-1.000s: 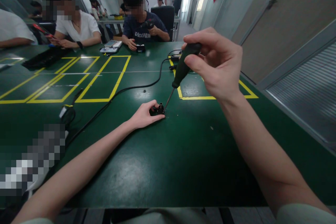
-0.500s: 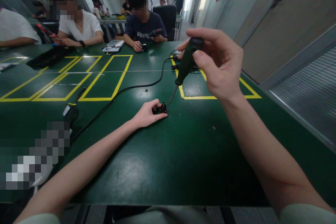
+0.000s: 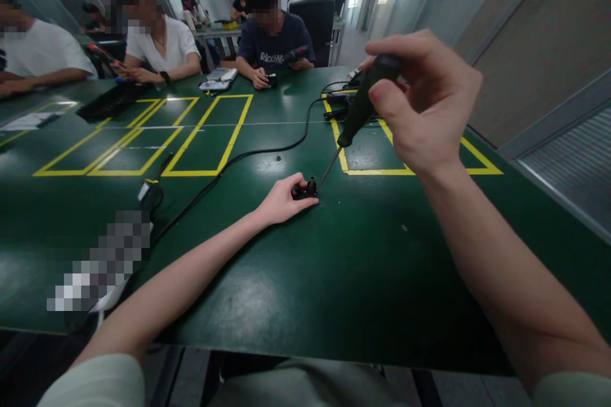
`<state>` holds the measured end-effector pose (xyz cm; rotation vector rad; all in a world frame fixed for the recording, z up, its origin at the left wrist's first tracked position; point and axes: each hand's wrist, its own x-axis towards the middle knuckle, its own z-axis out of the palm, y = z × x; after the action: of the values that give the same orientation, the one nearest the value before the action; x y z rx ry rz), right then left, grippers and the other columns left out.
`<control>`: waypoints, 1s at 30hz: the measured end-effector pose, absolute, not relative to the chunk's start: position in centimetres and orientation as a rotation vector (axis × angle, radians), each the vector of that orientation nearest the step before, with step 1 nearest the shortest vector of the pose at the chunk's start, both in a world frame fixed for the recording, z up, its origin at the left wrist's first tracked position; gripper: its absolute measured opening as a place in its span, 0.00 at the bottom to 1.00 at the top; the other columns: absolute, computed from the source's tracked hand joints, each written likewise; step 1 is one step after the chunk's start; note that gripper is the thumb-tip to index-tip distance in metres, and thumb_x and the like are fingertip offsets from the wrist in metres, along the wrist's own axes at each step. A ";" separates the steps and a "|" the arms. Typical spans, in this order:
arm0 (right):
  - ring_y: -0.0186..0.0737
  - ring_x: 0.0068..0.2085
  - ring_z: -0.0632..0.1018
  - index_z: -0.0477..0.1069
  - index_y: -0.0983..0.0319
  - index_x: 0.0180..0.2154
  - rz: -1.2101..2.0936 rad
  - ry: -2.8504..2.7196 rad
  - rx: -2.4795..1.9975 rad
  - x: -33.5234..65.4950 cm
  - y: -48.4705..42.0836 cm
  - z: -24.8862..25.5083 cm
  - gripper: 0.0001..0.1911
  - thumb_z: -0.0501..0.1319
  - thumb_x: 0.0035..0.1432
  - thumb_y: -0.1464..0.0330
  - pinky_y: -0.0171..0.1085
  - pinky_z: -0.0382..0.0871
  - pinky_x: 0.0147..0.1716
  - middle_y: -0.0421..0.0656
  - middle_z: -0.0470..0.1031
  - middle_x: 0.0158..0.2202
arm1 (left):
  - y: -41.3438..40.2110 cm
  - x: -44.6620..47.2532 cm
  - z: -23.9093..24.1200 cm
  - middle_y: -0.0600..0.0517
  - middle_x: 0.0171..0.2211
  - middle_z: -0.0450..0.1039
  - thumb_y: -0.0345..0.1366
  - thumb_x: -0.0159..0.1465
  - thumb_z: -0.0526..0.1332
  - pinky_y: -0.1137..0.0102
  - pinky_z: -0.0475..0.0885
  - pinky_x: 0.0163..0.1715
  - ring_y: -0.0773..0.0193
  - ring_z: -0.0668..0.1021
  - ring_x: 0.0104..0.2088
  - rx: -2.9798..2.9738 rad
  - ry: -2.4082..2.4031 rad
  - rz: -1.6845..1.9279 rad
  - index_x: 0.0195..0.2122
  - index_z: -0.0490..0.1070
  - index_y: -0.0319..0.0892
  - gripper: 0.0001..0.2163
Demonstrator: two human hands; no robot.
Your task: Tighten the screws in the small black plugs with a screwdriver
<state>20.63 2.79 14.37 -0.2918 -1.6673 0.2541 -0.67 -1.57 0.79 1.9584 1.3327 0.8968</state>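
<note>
My left hand (image 3: 282,201) rests on the green table (image 3: 305,280) and pinches a small black part (image 3: 305,190) that has a short round post on top. My right hand (image 3: 424,105) is raised above it, fingers wrapped round the dark green handle of a screwdriver (image 3: 360,105). The thin metal shaft slants down and left, and its tip meets the black part at the right side. Both forearms reach in from the near edge.
A black cable (image 3: 248,156) runs across the table from a plug (image 3: 150,194) at the left to black items (image 3: 340,108) at the far right. Yellow tape rectangles (image 3: 205,137) mark the surface. Several people sit at the far side, one holding a tool (image 3: 296,54).
The view has shifted, so hands and part sit further right and slightly higher in the picture. The grip on the screwdriver and on the black part is the same.
</note>
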 end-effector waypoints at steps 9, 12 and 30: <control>0.35 0.46 0.84 0.80 0.47 0.52 0.219 -1.716 -0.234 21.0 3.3 14.3 0.13 0.65 0.67 0.61 0.38 0.82 0.45 0.38 0.83 0.45 | -1.5 -0.6 0.8 0.53 0.34 0.74 0.43 0.58 0.72 0.65 0.71 0.40 0.61 0.74 0.35 1.948 1.326 0.894 0.33 0.66 0.44 0.15; 0.32 0.45 0.81 0.81 0.48 0.51 0.095 -1.694 -0.298 21.2 3.4 14.4 0.15 0.70 0.62 0.58 0.33 0.80 0.38 0.38 0.78 0.45 | -1.5 -0.6 0.8 0.53 0.35 0.75 0.43 0.58 0.72 0.64 0.71 0.40 0.61 0.75 0.35 1.946 1.327 0.890 0.34 0.67 0.44 0.15; 0.39 0.45 0.83 0.80 0.48 0.51 0.362 -1.692 -0.281 20.7 2.5 14.4 0.15 0.65 0.65 0.55 0.40 0.81 0.47 0.40 0.84 0.44 | -1.7 -0.7 1.0 0.53 0.35 0.76 0.45 0.59 0.72 0.64 0.72 0.41 0.60 0.75 0.36 1.941 1.341 0.872 0.33 0.66 0.44 0.15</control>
<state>20.69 2.54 14.44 -0.2813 -1.6921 0.3621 -0.75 -1.67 0.99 1.9408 1.3407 0.8724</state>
